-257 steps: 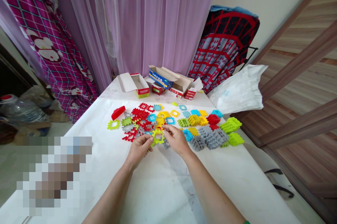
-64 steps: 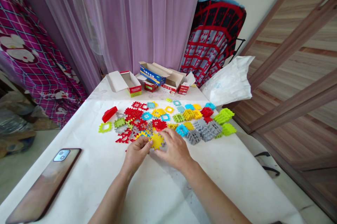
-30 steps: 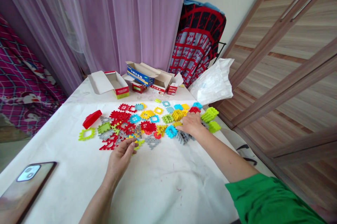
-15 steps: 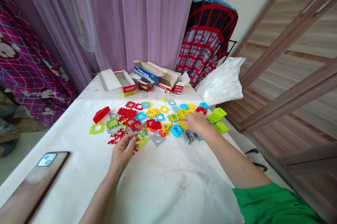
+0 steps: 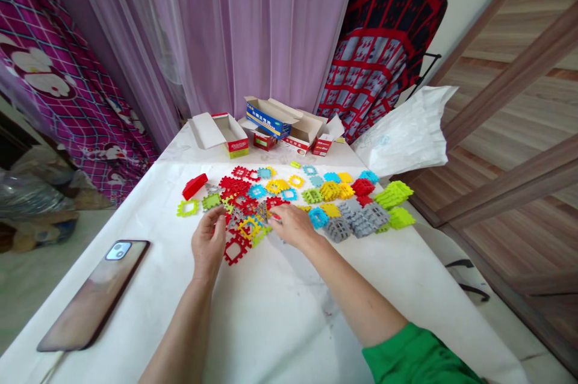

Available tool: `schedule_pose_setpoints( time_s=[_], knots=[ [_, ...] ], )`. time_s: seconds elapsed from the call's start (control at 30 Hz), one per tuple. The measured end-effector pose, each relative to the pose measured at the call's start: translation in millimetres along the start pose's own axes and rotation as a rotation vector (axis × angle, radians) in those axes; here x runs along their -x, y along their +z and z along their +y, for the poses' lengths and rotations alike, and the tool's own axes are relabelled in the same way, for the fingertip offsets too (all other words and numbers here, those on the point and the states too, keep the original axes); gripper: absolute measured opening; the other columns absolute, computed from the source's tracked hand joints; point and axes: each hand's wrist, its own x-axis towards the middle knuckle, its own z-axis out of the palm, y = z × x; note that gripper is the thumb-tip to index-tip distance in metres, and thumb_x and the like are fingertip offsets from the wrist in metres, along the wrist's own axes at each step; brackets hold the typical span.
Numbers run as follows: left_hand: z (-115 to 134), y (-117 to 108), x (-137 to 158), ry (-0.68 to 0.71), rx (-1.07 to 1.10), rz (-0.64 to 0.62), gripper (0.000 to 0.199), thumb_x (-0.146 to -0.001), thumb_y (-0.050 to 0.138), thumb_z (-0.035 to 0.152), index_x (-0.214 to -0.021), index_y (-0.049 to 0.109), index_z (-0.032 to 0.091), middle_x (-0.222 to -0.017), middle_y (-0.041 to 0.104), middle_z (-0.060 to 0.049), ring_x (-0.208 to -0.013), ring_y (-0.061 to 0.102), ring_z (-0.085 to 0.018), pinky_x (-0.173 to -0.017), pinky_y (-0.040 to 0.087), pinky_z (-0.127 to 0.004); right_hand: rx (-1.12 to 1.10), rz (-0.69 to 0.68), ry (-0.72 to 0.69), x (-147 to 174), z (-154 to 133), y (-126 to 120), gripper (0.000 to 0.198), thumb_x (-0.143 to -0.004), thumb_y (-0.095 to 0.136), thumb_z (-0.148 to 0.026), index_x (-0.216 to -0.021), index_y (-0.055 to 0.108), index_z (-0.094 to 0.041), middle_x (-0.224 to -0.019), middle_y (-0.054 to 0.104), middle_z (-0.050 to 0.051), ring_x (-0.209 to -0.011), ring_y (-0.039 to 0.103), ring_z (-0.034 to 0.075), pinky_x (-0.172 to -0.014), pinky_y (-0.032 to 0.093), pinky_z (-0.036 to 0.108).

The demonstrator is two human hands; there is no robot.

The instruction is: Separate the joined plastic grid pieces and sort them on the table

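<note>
Colourful plastic interlocking building pieces are spread over the white table. My left hand (image 5: pixel 209 242) is at the left front of a mixed heap, beside a red square frame piece (image 5: pixel 236 250) and a yellow piece (image 5: pixel 250 229). Its fingers are curled towards the thumb, and what they hold, if anything, is hidden. My right hand (image 5: pixel 292 225) reaches into the heap's right side, fingertips bent down by a grey piece (image 5: pixel 262 210). Whatever lies under those fingers is covered. Right of it are a blue stack (image 5: pixel 318 217), grey stacks (image 5: pixel 369 219) and a lime green stack (image 5: pixel 394 194).
Open cardboard boxes (image 5: pixel 267 120) line the table's back. A white plastic bag (image 5: pixel 404 131) lies at the back right corner. On the left are a phone (image 5: pixel 97 294) and a red block-like object (image 5: pixel 194 186). A lime green frame (image 5: pixel 187 208) is close by.
My right hand has moved left from the yellow stack to the mixed heap, uncovering the grey stacks. My left hand has drawn back slightly, uncovering the red frame. The view has shifted.
</note>
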Motion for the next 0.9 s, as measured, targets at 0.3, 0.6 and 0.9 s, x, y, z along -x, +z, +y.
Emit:
schedule_pose_setpoints(
  time_s=[0.3,0.6,0.9],
  knots=[
    [-11,1,-2,0.023,-0.04,-0.026,0.032,-0.082,0.055,0.04,-0.104,0.065,0.02,-0.104,0.071,-0.006,-0.096,0.066,-0.018,-0.09,0.05,-0.031,0.038,-0.037,0.1,-23,-21,19,0.024,-0.091,0.049,-0.033,-0.106,0.065,-0.023,-0.106,0.068,0.008,-0.099,0.062,0.022,-0.08,0.045,0.03],
    [-8,6,4,0.076,-0.142,-0.089,0.028,-0.082,0.055,0.039,-0.1,0.067,0.022,-0.099,0.073,-0.006,-0.09,0.067,-0.019,-0.083,0.052,-0.032,-0.209,0.012,0.163,-19,11,11,0.033,-0.095,0.039,-0.028,-0.114,0.066,-0.025,-0.099,0.073,0.001,-0.093,0.066,0.017,-0.077,0.044,0.023],
    [-12,0,-2,0.073,-0.157,0.004,0.028,-0.083,0.052,0.035,-0.102,0.067,0.022,-0.103,0.072,-0.005,-0.096,0.066,-0.019,-0.09,0.049,-0.033,0.006,-0.035,0.078,-14,33,-8,0.031,-0.088,0.047,-0.022,-0.104,0.073,-0.027,-0.111,0.07,0.002,-0.103,0.062,0.018,-0.086,0.043,0.025]
  ],
)
